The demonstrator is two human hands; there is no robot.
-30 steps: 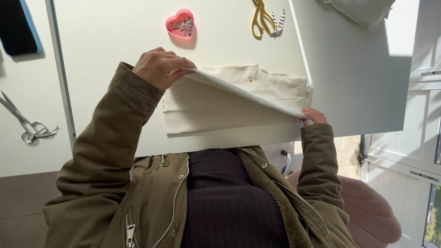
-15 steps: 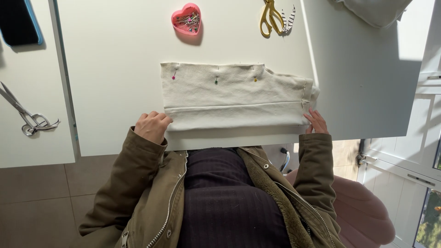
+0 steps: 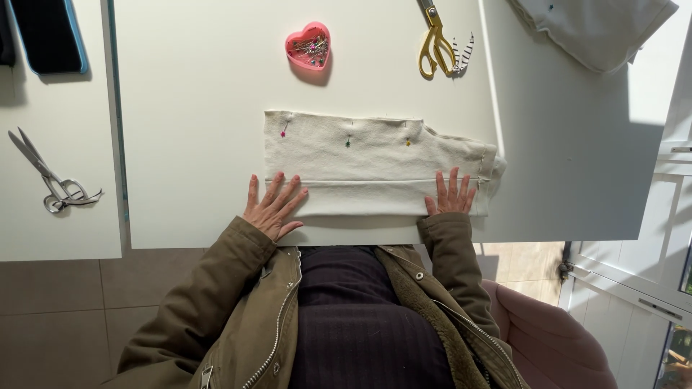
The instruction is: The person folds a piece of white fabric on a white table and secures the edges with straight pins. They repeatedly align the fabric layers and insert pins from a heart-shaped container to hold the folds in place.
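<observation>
A cream piece of fabric (image 3: 360, 162) lies flat on the white table (image 3: 194, 108), folded with a seam line across it and three coloured pins along its far edge. My left hand (image 3: 272, 207) rests flat, fingers spread, on the fabric's near left corner and the table beside it. My right hand (image 3: 450, 193) lies flat with fingers apart on the fabric's near right end. Neither hand holds anything.
A pink heart-shaped pin box (image 3: 308, 45) sits beyond the fabric. Gold-handled scissors (image 3: 435, 39) lie at the far right, next to more cream fabric (image 3: 598, 25). Silver scissors (image 3: 47, 176) and a dark phone (image 3: 49, 32) lie on the left table. A pink chair (image 3: 555, 331) stands at lower right.
My left hand laid the lifted fabric flap down flat, then slid onto the near left corner. Both hands now press the fabric flat with fingers spread.
</observation>
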